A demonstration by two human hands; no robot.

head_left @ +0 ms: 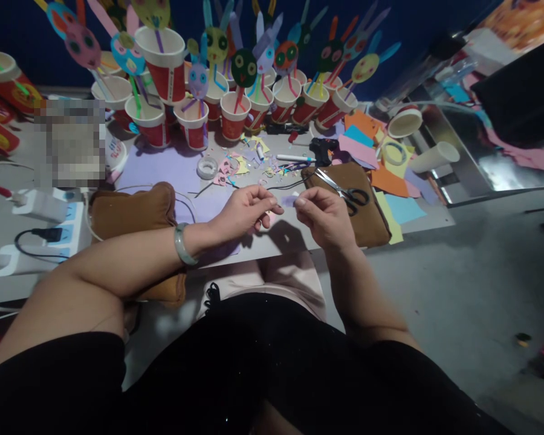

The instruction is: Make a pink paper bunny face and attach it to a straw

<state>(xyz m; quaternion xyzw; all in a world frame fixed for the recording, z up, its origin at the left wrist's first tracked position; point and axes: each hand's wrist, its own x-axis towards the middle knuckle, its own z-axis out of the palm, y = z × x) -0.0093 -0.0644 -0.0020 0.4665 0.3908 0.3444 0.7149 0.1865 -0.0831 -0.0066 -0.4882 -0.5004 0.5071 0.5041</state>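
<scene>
My left hand [246, 210] and my right hand [324, 215] meet over the near edge of a low grey table [27, 241]. Together they pinch a small pale purple paper piece [289, 200] between their fingertips. A green bangle [182, 244] circles my left wrist. Black-handled scissors [347, 192] lie on a brown pouch [367, 220] just beyond my right hand. A purple paper sheet [163, 172] lies under and past my left hand.
Several red-and-white paper cups [194, 124] with colourful paper bunny figures stand along the back. Coloured paper sheets [392, 181], tape rolls [207, 167], a glue gun [323, 147], a pen [294, 158] and scraps litter the table. A brown cushion [131, 208] and power strip [49, 238] sit left.
</scene>
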